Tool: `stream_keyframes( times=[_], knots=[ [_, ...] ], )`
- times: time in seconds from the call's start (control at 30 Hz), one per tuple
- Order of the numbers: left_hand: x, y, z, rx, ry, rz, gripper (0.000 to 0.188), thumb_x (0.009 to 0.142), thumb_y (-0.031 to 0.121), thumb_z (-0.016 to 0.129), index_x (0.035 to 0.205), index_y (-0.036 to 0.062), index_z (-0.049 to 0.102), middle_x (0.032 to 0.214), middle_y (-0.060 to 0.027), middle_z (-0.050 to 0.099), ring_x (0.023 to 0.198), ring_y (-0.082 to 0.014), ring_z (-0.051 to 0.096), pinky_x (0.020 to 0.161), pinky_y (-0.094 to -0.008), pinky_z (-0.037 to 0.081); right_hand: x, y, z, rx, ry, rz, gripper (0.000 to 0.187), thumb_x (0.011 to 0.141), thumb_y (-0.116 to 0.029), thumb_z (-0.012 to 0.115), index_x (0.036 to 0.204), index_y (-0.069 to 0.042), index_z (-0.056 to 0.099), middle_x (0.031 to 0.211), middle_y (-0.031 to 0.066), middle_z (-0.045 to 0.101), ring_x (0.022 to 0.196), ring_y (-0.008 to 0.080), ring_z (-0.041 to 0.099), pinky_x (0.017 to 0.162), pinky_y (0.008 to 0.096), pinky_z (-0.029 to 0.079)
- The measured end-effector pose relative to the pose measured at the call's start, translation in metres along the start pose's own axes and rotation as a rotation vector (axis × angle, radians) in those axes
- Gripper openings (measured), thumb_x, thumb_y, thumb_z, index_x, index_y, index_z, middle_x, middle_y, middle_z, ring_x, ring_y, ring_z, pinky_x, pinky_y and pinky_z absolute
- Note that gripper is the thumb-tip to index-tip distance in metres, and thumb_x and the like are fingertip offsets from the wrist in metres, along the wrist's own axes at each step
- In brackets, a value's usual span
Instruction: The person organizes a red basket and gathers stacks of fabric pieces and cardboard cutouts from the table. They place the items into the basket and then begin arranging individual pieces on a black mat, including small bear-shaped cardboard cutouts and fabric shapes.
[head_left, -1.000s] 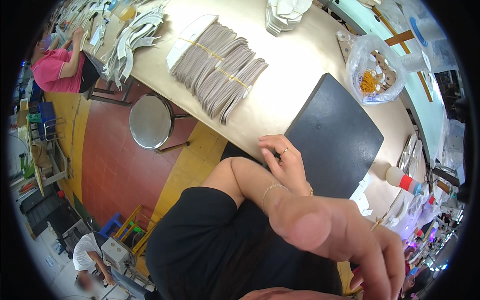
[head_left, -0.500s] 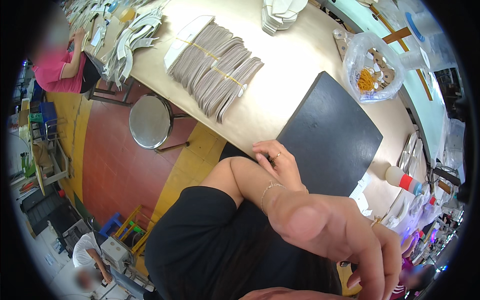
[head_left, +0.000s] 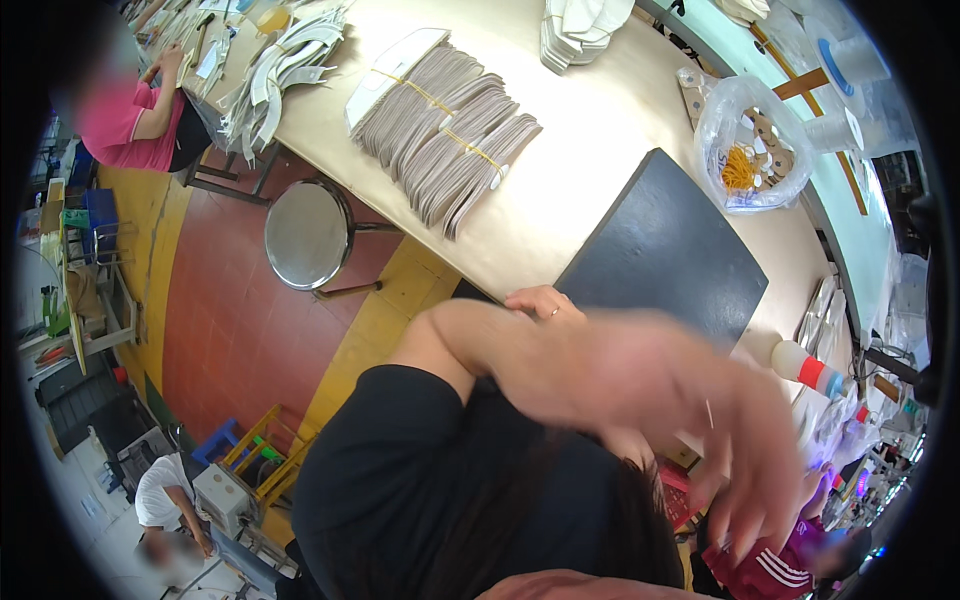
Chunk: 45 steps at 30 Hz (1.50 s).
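Note:
My left hand [head_left: 700,420] passes close in front of the camera, smeared by motion. Its fingers point down and to the right, and their grip is too blurred to read. Behind that forearm my right hand [head_left: 545,302], with a ring on one finger, rests by the near table edge. The fingers look curled, and whatever may be inside them is hidden. Nearest to both hands is a black square board [head_left: 665,245] lying on the table [head_left: 545,235]. Farther left lies a long row of stacked grey-beige flat pieces [head_left: 445,135], tied with yellow cord.
A clear plastic bag [head_left: 755,145] holds orange cord and brown cards. Pale pieces are piled at the back [head_left: 583,30] and far left [head_left: 285,75]. A bottle with a red band [head_left: 808,368] lies right. A round metal stool [head_left: 307,235] stands left; a person in pink [head_left: 130,125] works beyond.
My left arm has lifted, and its hand has swung into blur, covering more of my right hand. The view has shifted slightly, so the table things appear a little farther right.

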<state>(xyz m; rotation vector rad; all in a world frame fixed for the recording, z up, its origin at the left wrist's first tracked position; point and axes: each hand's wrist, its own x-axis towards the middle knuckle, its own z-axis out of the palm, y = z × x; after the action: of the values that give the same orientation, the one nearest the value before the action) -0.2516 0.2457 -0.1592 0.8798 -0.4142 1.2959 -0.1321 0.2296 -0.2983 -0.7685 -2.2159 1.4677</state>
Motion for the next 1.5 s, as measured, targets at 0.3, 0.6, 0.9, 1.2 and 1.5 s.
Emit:
stream_keyframes(
  times=[0.3, 0.6, 0.9, 1.2, 1.5],
  knots=[
    [-0.118, 0.25, -0.172, 1.834, 1.372, -0.901, 0.063, 0.092, 0.047, 0.063, 0.129, -0.0033, 0.054, 0.119, -0.0115, 0.062, 0.102, -0.017, 0.06, 0.085, -0.0284, 0.048, -0.003, 0.008, -0.001, -0.038, -0.008, -0.014, 0.01, 0.087, -0.005, 0.064, 0.097, -0.005, 0.066, 0.094, 0.0073, 0.067, 0.083, 0.0265, 0.063, 0.079, 0.0351, 0.049],
    [-0.164, 0.275, -0.207, 1.312, 1.411, -0.942, 0.08, 0.077, 0.046, 0.081, 0.124, -0.0131, 0.055, 0.105, -0.0174, 0.068, 0.094, -0.0215, 0.067, 0.08, -0.0309, 0.054, -0.003, 0.013, 0.007, -0.147, 0.035, -0.153, 0.011, 0.085, -0.003, 0.066, 0.095, -0.005, 0.065, 0.092, 0.0067, 0.065, 0.085, 0.0249, 0.063, 0.08, 0.0351, 0.047],
    [-0.153, 0.27, -0.187, 1.631, 1.612, -0.784, 0.081, 0.069, 0.043, 0.084, 0.12, -0.0122, 0.054, 0.102, -0.0198, 0.069, 0.086, -0.0261, 0.069, 0.076, -0.0344, 0.055, -0.003, 0.015, 0.01, -0.252, 0.033, -0.222, 0.014, 0.083, -0.003, 0.067, 0.096, -0.005, 0.065, 0.094, 0.0055, 0.064, 0.088, 0.0233, 0.062, 0.081, 0.0347, 0.046],
    [-0.162, 0.229, -0.203, 2.46, 1.226, -0.942, 0.07, 0.075, 0.044, 0.077, 0.116, -0.0075, 0.054, 0.113, -0.032, 0.062, 0.109, -0.0422, 0.061, 0.092, -0.0449, 0.049, -0.001, 0.013, 0.01, -0.244, 0.032, -0.234, 0.015, 0.084, -0.003, 0.067, 0.098, -0.005, 0.065, 0.095, 0.0058, 0.064, 0.089, 0.0239, 0.062, 0.081, 0.0348, 0.046],
    [-0.166, 0.246, -0.168, 1.565, 1.488, -0.793, 0.084, 0.094, 0.067, 0.046, 0.127, -0.0103, 0.056, 0.124, -0.0237, 0.061, 0.113, -0.025, 0.057, 0.1, -0.0332, 0.041, 0.048, 0.015, 0.013, 0.197, 0.065, 0.092, 0.05, 0.092, -0.015, 0.063, 0.137, -0.003, 0.045, 0.121, 0.0146, 0.053, 0.104, 0.024, 0.06, 0.087, 0.0335, 0.051]
  ],
)
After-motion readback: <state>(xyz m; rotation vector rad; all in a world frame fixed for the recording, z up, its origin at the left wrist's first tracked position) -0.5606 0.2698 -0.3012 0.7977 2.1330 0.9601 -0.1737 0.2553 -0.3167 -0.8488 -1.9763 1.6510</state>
